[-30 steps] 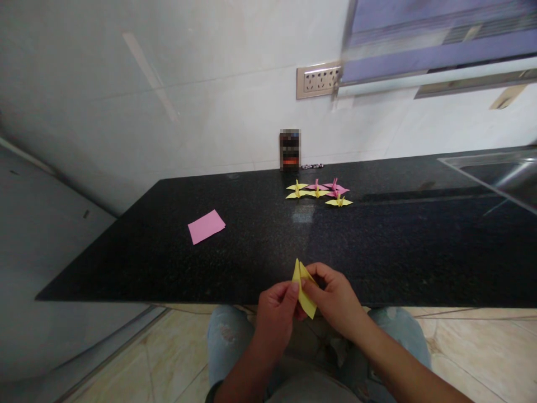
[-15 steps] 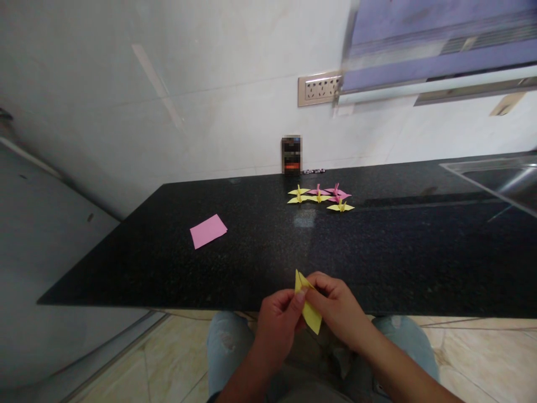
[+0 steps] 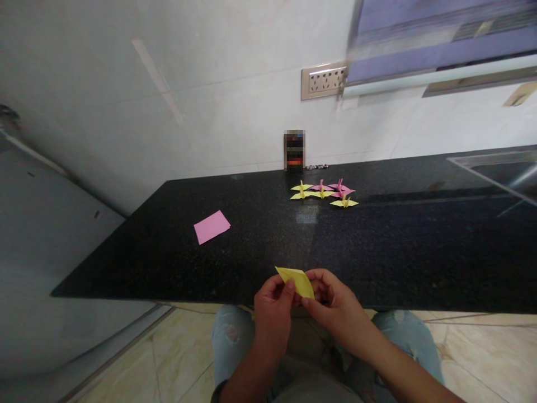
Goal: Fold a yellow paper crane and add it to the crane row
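Note:
A folded yellow paper (image 3: 296, 280), a long diamond shape, is pinched between both my hands at the near edge of the black counter (image 3: 260, 246). My left hand (image 3: 272, 310) grips its lower left side with thumb and fingers. My right hand (image 3: 333, 305) pinches its right end. The paper lies nearly flat, pointing left. Several finished paper cranes (image 3: 324, 193), yellow and pink, stand in a cluster at the back of the counter.
A pink square sheet (image 3: 212, 226) lies on the counter to the left. A small dark box (image 3: 293, 150) stands against the white wall, below a socket strip (image 3: 325, 82). A steel sink (image 3: 499, 170) is at the far right. My knees in jeans (image 3: 235, 341) are below.
The yellow paper was turned from upright to nearly flat, its tip now pointing left. Both hands kept their grip on it and rose slightly.

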Demonstrator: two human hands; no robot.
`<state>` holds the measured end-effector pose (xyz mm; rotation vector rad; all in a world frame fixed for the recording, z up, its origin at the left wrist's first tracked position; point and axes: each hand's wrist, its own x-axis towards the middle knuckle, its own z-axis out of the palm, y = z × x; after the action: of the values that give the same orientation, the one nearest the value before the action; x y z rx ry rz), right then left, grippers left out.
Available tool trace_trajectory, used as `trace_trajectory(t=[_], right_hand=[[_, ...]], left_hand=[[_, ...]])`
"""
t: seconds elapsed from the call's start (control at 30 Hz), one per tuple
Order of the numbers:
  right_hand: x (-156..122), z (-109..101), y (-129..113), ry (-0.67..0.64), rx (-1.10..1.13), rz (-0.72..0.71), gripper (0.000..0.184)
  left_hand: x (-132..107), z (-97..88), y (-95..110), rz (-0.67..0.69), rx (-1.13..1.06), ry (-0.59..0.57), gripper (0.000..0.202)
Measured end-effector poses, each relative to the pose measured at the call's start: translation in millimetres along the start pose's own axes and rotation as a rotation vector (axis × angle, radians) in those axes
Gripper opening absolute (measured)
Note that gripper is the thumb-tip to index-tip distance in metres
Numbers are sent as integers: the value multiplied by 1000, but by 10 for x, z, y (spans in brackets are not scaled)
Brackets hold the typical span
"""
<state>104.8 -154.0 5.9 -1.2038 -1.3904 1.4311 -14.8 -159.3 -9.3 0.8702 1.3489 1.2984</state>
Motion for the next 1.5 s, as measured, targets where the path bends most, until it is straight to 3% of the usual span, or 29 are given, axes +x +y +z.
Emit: trace_trajectory(t=[0.2, 0.43, 0.63, 0.73, 0.83, 1.0, 1.27, 1.5], right_hand=[[52, -92, -3, 83, -258, -150, 21], [69, -203, -124, -17, -496, -289, 23], [72, -220, -103, -58, -385, -240, 20], [65, -210, 1, -23, -288, -177, 25], [74, -214, 79, 11, -255, -172, 13], [107, -216, 127, 40, -235, -125, 18], [116, -131, 253, 60, -15, -39, 22], [106, -150, 209, -3, 56, -12, 22]], left_hand=[[-32, 15, 45, -85, -109, -61, 56], [-57, 3, 0, -198, -109, -180, 29], [-92, 59, 35, -241, -155, -277, 46], [-78, 72, 53, -255, -175, -196, 38], [-62, 74, 67, -280, -173, -140, 34], [-61, 71, 70, -340, -126, -183, 29], [-66, 72, 85, -304, -45, -228, 28], [-49, 87, 112, -342, -84, -215, 22]])
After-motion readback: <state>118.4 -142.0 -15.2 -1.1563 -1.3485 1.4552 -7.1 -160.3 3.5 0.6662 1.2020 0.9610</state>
